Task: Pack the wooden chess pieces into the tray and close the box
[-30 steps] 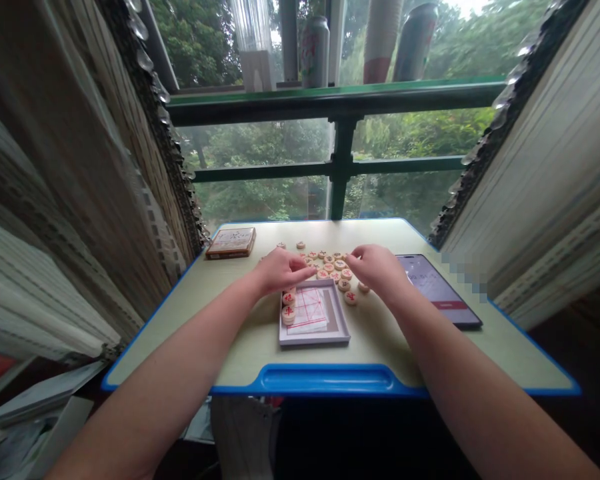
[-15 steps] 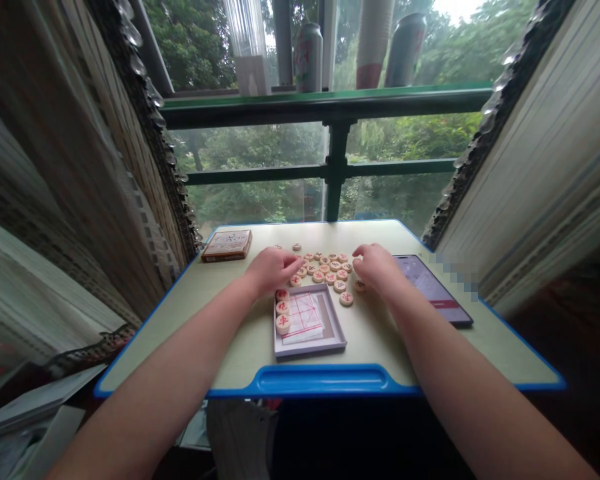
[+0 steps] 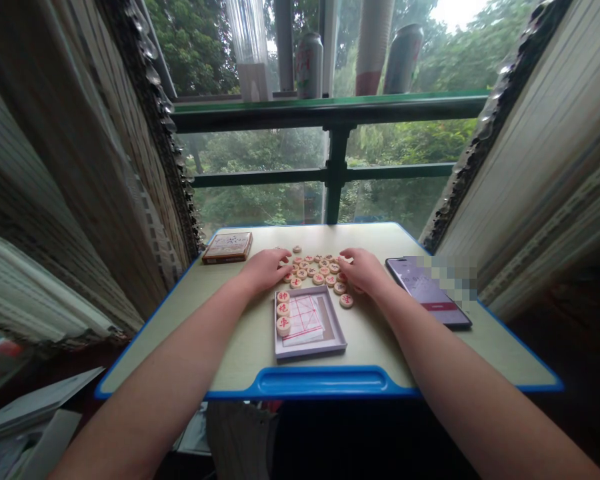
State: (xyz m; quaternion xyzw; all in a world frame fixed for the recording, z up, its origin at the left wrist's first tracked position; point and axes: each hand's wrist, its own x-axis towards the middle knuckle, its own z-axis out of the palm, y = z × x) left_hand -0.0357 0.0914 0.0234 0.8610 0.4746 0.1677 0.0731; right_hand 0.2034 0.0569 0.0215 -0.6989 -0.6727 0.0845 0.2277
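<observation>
On the table [image 3: 375,350], beyond the tray [image 3: 313,352], left hand [image 3: 264,271] and right hand [image 3: 364,271], fingers parted, partly hide pieces [image 3: 319,279]; right of it, a part-pixelated phone [image 3: 423,290].

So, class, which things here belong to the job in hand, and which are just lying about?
Part of the job:
left hand and right hand
loose round pieces between them
shallow tray
red-marked pieces inside it
probably the red-lined sheet there

Apparently just lying about:
brown box, though perhaps related
phone-like device
two cans on the ledge
</observation>
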